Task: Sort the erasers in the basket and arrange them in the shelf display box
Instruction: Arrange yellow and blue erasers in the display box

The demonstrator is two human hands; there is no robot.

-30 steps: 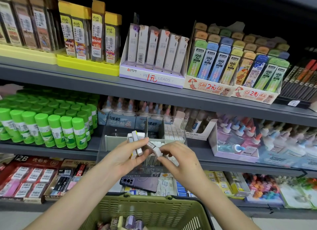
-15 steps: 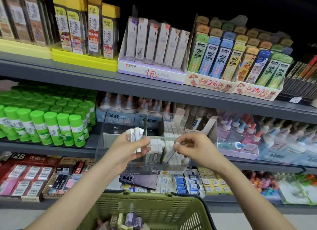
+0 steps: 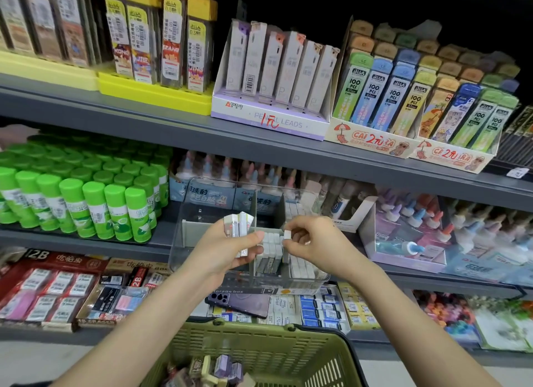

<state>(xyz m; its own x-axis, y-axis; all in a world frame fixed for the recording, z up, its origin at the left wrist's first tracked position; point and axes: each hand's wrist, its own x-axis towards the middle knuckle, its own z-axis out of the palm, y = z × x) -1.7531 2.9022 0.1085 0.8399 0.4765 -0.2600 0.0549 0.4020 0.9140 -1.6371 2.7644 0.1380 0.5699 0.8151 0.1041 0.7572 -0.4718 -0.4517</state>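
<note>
A clear plastic display box (image 3: 202, 210) with dividers stands on the middle shelf, its middle and right compartments holding rows of upright white erasers (image 3: 272, 252). My left hand (image 3: 227, 254) grips a small bunch of white erasers (image 3: 238, 223) upright in front of the box's left part. My right hand (image 3: 314, 242) pinches one white eraser (image 3: 287, 234) just above the middle compartment. The green basket (image 3: 259, 346) sits below my arms, with several loose erasers (image 3: 213, 369) in its bottom.
Green glue sticks (image 3: 86, 202) fill the shelf left of the box, glue bottles (image 3: 418, 233) the right. A purple phone (image 3: 239, 301) lies on boxed erasers on the lower shelf. Pencil lead boxes (image 3: 277, 75) line the upper shelf.
My right hand carried its eraser from near my left hand down into the box, then lifted to the top of the middle compartment. My left hand rose slightly with its bunch.
</note>
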